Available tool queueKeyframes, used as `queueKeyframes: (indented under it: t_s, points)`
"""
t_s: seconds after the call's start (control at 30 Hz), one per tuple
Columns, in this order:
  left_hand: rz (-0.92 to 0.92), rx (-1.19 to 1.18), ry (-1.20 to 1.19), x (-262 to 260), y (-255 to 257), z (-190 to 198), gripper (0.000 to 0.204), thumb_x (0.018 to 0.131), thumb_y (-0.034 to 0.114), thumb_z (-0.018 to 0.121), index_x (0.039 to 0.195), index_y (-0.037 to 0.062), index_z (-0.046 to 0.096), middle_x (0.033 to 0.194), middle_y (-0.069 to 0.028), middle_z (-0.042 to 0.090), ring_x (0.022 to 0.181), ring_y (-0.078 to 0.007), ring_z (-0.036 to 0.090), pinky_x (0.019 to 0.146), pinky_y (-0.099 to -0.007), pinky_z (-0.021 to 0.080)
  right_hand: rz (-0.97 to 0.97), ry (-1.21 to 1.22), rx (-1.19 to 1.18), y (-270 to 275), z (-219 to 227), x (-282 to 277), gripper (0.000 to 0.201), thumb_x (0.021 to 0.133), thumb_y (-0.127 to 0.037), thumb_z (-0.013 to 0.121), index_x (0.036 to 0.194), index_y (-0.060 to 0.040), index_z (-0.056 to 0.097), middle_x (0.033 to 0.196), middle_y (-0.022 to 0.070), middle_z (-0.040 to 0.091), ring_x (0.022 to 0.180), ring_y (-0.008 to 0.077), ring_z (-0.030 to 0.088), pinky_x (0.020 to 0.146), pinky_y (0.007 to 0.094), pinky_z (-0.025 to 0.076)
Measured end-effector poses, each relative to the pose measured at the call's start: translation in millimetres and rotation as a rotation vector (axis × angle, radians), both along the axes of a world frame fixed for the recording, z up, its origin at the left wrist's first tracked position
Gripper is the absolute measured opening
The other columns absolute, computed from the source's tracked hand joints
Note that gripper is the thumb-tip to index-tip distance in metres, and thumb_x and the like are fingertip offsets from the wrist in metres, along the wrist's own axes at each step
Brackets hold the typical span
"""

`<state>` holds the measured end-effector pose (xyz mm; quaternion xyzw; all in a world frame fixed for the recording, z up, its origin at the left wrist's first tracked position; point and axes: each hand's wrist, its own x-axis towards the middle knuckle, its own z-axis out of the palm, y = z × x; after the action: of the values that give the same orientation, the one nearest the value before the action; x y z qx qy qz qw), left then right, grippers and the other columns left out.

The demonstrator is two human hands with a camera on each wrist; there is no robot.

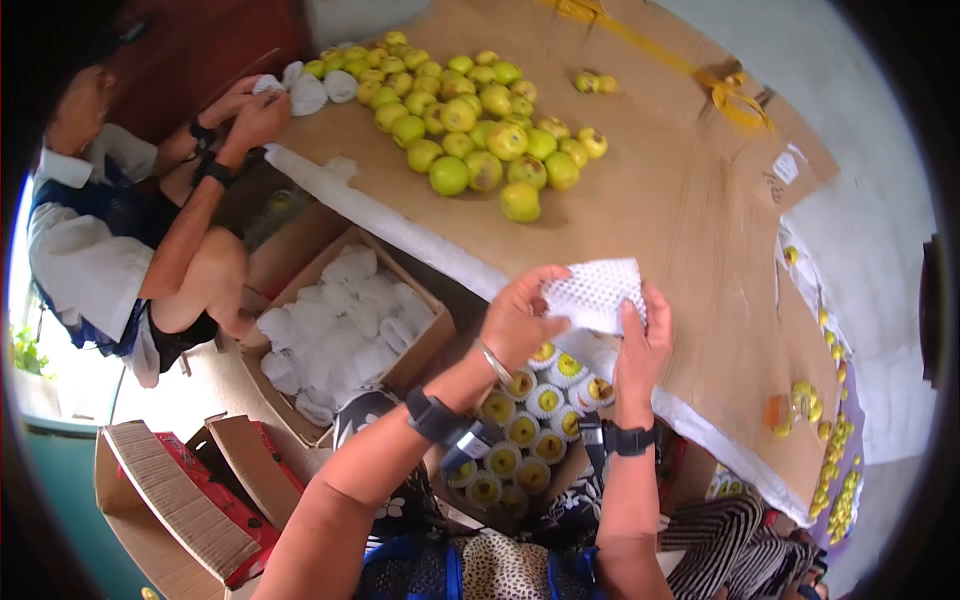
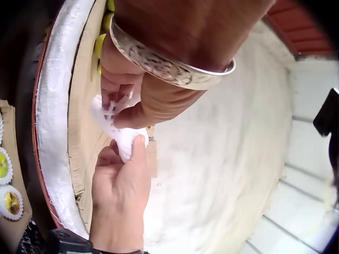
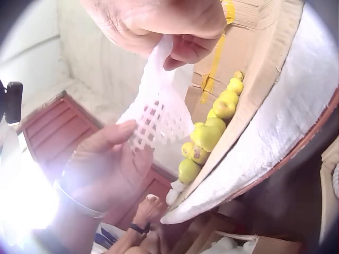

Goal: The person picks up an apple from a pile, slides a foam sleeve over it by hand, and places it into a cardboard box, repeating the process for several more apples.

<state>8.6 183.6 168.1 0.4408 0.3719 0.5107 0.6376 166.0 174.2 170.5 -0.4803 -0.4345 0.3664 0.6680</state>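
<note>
A white foam fruit net (image 1: pixel 597 293) is stretched between my two hands, above the near edge of the cardboard-covered table. My left hand (image 1: pixel 520 318), with a silver bangle at the wrist, pinches one end of it. The opposite end is pinched by my right hand (image 1: pixel 643 345), thumb on the near face. In the right wrist view the net (image 3: pixel 163 114) hangs open in a mesh, looking empty. Below my hands stands a box of yellow-green fruits in foam nets (image 1: pixel 522 430). A pile of bare fruits (image 1: pixel 458 115) lies on the table.
To the left, another person's hands (image 1: pixel 258 118) hold white foam nets over the table corner. A carton of white foam nets (image 1: pixel 345 320) stands below. Opened cartons (image 1: pixel 185 500) are at lower left. More fruits (image 1: pixel 838 470) lie along the right side.
</note>
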Motion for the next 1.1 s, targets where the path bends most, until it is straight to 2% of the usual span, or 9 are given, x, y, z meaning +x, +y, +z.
queueKeyframes:
  t_s: [0.1, 0.2, 0.3, 0.4, 0.53, 0.63, 0.73, 0.83, 1.1]
  points:
    - [0.054, 0.074, -0.206, 6.0, 4.2, -9.6, 0.054, 0.065, -0.016, 0.058, 0.114, 0.0059, 0.048, 0.107, -0.0051, 0.055, 0.085, -0.0089, 0.057, 0.068, -0.0191, 0.048, 0.020, -0.054, 0.049, 1.0, 11.8, -0.6, 0.042, 0.080, 0.000, 0.060, 0.119, -0.0009, 0.045, 0.099, 0.0054, 0.056, 0.087, 0.0089, 0.052, 0.080, 0.0220, 0.042]
    - [0.228, 0.019, 0.056, -2.1, 5.0, -4.1, 0.069, 0.063, -0.009, 0.062, 0.126, 0.0059, 0.037, 0.123, -0.0112, 0.046, 0.101, -0.0166, 0.053, 0.082, -0.0276, 0.046, 0.039, -0.151, 0.096, 6.3, 26.9, 3.1, 0.048, 0.077, 0.001, 0.064, 0.121, -0.0018, 0.045, 0.096, 0.0055, 0.058, 0.086, 0.0082, 0.052, 0.077, 0.0211, 0.043]
    - [0.416, 0.555, 0.647, -15.5, 8.0, 17.8, 0.089, 0.059, 0.000, 0.069, 0.135, 0.0077, 0.024, 0.133, -0.0147, 0.035, 0.115, -0.0232, 0.044, 0.096, -0.0343, 0.036, 0.168, -0.363, 0.065, 9.1, 36.6, 6.8, 0.051, 0.075, 0.000, 0.066, 0.122, -0.0027, 0.044, 0.093, 0.0053, 0.059, 0.085, 0.0077, 0.053, 0.076, 0.0212, 0.043]
    - [0.210, 0.634, 0.751, -16.1, 9.2, 27.9, 0.096, 0.054, 0.008, 0.075, 0.135, 0.0041, 0.024, 0.123, -0.0156, 0.047, 0.117, -0.0243, 0.042, 0.098, -0.0352, 0.032, 0.274, -0.262, -0.008, 3.1, 45.9, -0.7, 0.055, 0.073, -0.001, 0.069, 0.122, -0.0031, 0.044, 0.093, 0.0060, 0.060, 0.087, 0.0082, 0.054, 0.078, 0.0224, 0.044]
    - [-0.068, 0.196, 0.618, -17.6, 5.6, 34.5, 0.086, 0.056, 0.010, 0.079, 0.129, 0.0004, 0.034, 0.106, -0.0105, 0.059, 0.098, -0.0202, 0.055, 0.086, -0.0319, 0.043, 0.356, -0.205, -0.070, -4.0, 49.8, -5.4, 0.061, 0.070, -0.004, 0.072, 0.124, -0.0021, 0.043, 0.096, 0.0067, 0.060, 0.091, 0.0101, 0.055, 0.081, 0.0241, 0.044]
    - [-0.226, 0.091, 0.044, -11.0, 7.0, 14.9, 0.076, 0.060, 0.011, 0.079, 0.124, 0.0014, 0.039, 0.099, -0.0044, 0.061, 0.085, -0.0162, 0.058, 0.078, -0.0296, 0.047, 0.400, -0.007, 0.104, 5.8, 37.1, -7.8, 0.066, 0.068, -0.006, 0.074, 0.125, -0.0012, 0.041, 0.099, 0.0070, 0.059, 0.093, 0.0111, 0.055, 0.084, 0.0251, 0.043]
    - [-0.524, -0.089, 0.058, -14.6, 9.1, 7.8, 0.070, 0.063, 0.010, 0.078, 0.122, 0.0021, 0.041, 0.100, -0.0017, 0.059, 0.090, -0.0129, 0.055, 0.082, -0.0296, 0.046, 0.647, 0.306, -0.190, 9.6, 29.7, -0.5, 0.065, 0.069, -0.007, 0.072, 0.125, -0.0010, 0.041, 0.102, 0.0073, 0.059, 0.094, 0.0109, 0.055, 0.083, 0.0255, 0.044]
    - [-0.433, 0.037, 0.127, -6.5, -5.0, 11.4, 0.065, 0.063, 0.006, 0.077, 0.119, 0.0032, 0.044, 0.103, -0.0012, 0.055, 0.097, -0.0114, 0.051, 0.085, -0.0292, 0.044, 0.918, 0.100, -0.292, 13.7, 40.5, -9.2, 0.055, 0.072, -0.004, 0.068, 0.122, -0.0008, 0.046, 0.102, 0.0073, 0.059, 0.093, 0.0106, 0.055, 0.081, 0.0252, 0.045]
    - [-0.561, -0.161, -0.043, -20.8, 0.8, 18.4, 0.049, 0.064, 0.004, 0.076, 0.107, 0.0043, 0.053, 0.095, -0.0020, 0.058, 0.090, -0.0123, 0.055, 0.080, -0.0280, 0.046, 0.733, -0.221, -0.030, 21.3, 54.2, -43.5, 0.016, 0.075, -0.006, 0.068, 0.084, -0.0045, 0.054, 0.072, -0.0011, 0.055, 0.066, 0.0051, 0.052, 0.059, 0.0217, 0.045]
